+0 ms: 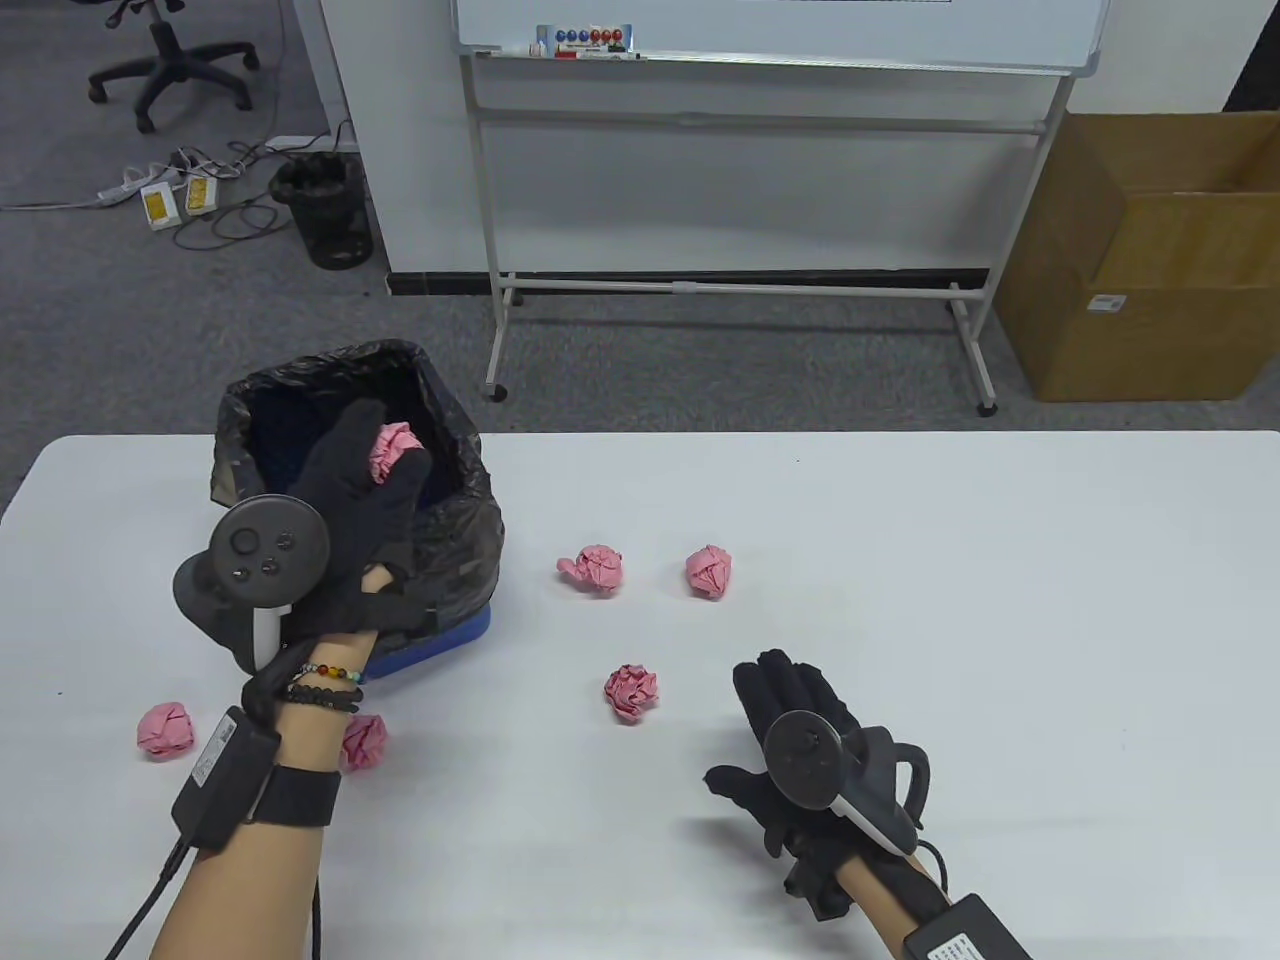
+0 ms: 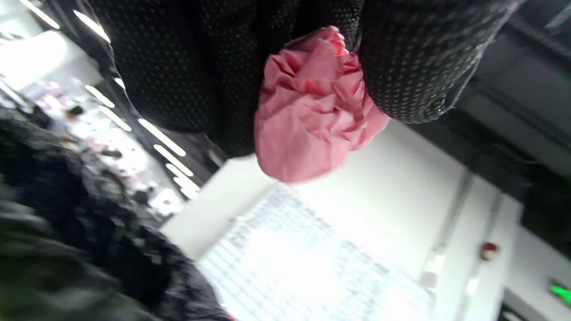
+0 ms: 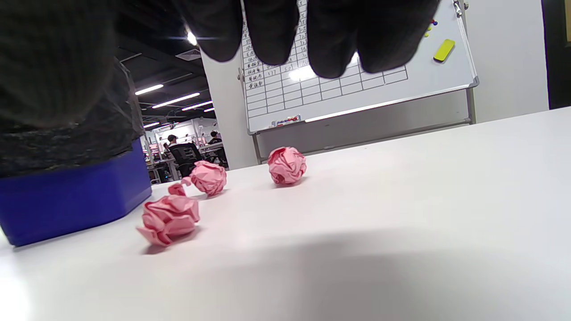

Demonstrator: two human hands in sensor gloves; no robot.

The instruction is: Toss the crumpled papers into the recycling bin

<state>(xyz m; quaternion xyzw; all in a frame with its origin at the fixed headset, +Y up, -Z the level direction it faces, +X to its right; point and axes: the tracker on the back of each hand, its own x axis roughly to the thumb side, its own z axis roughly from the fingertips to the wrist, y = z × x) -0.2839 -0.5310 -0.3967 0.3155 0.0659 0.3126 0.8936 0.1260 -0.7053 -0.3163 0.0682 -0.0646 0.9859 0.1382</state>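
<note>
Black knit gloves with a fine dotted weave are being worn on the left hand (image 1: 365,520) and right hand (image 1: 800,740). A grey round-headed tracker is being carried on each. Beaded bracelets, a black strap and a cabled black box are being worn on the bare left forearm.
</note>
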